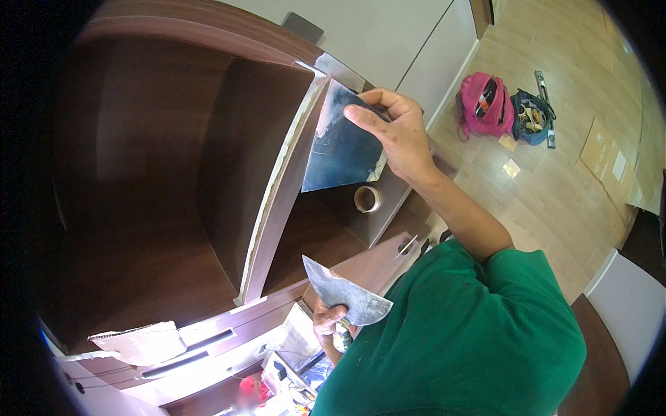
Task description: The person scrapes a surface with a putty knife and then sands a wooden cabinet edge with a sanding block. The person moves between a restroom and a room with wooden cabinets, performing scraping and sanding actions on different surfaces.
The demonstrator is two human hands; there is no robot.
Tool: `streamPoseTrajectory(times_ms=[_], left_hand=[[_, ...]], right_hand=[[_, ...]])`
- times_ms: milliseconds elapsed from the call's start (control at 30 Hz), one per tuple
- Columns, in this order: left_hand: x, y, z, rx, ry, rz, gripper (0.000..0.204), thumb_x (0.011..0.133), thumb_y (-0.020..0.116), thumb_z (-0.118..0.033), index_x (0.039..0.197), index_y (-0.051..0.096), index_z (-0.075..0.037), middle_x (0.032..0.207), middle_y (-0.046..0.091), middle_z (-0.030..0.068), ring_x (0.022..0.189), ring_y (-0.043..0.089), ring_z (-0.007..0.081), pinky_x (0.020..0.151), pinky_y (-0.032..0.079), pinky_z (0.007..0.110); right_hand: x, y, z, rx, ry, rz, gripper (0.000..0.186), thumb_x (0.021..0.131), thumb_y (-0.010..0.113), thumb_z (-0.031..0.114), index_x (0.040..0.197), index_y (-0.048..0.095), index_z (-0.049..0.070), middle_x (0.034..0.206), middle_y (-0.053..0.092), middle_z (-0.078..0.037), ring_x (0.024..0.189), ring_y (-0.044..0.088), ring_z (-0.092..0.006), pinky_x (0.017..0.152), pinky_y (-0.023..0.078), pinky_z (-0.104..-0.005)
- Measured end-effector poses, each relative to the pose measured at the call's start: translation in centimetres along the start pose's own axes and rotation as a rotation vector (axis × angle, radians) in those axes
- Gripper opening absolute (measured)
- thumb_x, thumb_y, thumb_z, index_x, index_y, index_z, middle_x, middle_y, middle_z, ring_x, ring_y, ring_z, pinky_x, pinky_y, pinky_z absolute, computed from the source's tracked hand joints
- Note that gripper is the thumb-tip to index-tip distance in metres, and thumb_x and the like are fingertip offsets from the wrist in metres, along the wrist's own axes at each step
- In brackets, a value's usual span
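My right hand [399, 128] pinches the edge of a thin, dark bluish flat sheet [340, 149], thumb on its face and fingers behind. Pale smears mark the sheet, which hangs beside the cabinet's upright divider [288, 197]. Along that divider's front edge runs a rough, pale strip. Lower down, my left hand [328, 320] grips a wide putty knife [350, 295], its grey, smeared blade pointing up and left. The knife's handle is partly hidden by the fingers. A roll of tape [367, 200] rests in the compartment below the sheet.
The dark brown cabinet [146, 173] fills the left side. A piece of torn cardboard [139, 343] lies at the lower left. On the wooden floor are a pink bag [479, 114], a dark tool bag [533, 118], a spirit level [550, 135] and flat cardboard [602, 156].
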State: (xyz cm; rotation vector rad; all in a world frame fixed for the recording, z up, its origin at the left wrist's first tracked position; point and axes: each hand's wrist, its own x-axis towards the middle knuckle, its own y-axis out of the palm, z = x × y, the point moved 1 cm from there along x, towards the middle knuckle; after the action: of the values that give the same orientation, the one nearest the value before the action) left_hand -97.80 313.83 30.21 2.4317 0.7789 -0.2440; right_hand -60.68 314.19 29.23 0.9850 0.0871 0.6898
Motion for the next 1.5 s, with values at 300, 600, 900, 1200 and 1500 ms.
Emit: streamPoseTrajectory(times_ms=[300, 600, 900, 1200, 1500], left_hand=[[-0.9, -0.9, 0.0, -0.033, 0.013, -0.011, 0.065, 0.087, 0.081, -0.015, 0.139, 0.049, 0.006, 0.104, 0.072, 0.0226, 0.060, 0.071, 0.0277, 0.040, 0.056, 0.033], [-5.8, -3.4, 1.3, -0.301, -0.044, -0.027, 0.070, 0.086, 0.079, -0.017, 0.144, 0.046, 0.007, 0.108, 0.071, 0.0237, 0.062, 0.071, 0.0250, 0.043, 0.056, 0.030], [-15.1, -10.2, 3.0, -0.282, -0.271, 0.039, 0.066, 0.091, 0.074, -0.011, 0.147, 0.044, 0.007, 0.107, 0.071, 0.0199, 0.056, 0.068, 0.0160, 0.042, 0.051, 0.023], [-22.3, -14.7, 7.5, -0.401, -0.084, -0.005, 0.076, 0.089, 0.081, -0.018, 0.151, 0.043, 0.003, 0.111, 0.069, 0.0171, 0.064, 0.065, 0.0159, 0.046, 0.047, 0.025], [-18.9, -17.0, 7.1, -0.268, 0.120, -0.099, 0.066, 0.087, 0.078, -0.007, 0.145, 0.047, 0.005, 0.106, 0.070, 0.0197, 0.058, 0.069, 0.0242, 0.041, 0.053, 0.031]], right_hand=[[-0.6, 1.1, 1.0, -0.030, 0.024, 0.011, 0.021, 0.090, 0.084, 0.015, 0.101, 0.075, 0.000, 0.090, 0.074, -0.001, 0.081, 0.066, -0.0073, 0.072, 0.054, -0.0243], [-14.9, 6.3, 5.4, -0.701, -0.921, 0.706, 0.028, 0.074, 0.079, 0.005, 0.102, 0.081, 0.004, 0.092, 0.072, -0.006, 0.077, 0.068, -0.0215, 0.065, 0.053, -0.0331], [-28.4, 9.6, -3.7, -0.831, -0.659, 1.092, 0.060, 0.058, 0.076, 0.002, 0.117, 0.079, 0.008, 0.106, 0.069, -0.005, 0.092, 0.062, -0.0251, 0.076, 0.053, -0.0382], [-36.1, 11.9, -8.0, -0.750, -0.577, 1.188, 0.063, 0.058, 0.080, 0.006, 0.121, 0.077, 0.006, 0.105, 0.066, -0.010, 0.089, 0.063, -0.0305, 0.082, 0.053, -0.0443], [-23.2, 6.8, -6.9, -1.167, -0.339, 0.349, 0.047, 0.082, 0.064, -0.006, 0.127, 0.073, 0.002, 0.107, 0.066, -0.013, 0.095, 0.064, -0.0216, 0.086, 0.052, -0.0350]])
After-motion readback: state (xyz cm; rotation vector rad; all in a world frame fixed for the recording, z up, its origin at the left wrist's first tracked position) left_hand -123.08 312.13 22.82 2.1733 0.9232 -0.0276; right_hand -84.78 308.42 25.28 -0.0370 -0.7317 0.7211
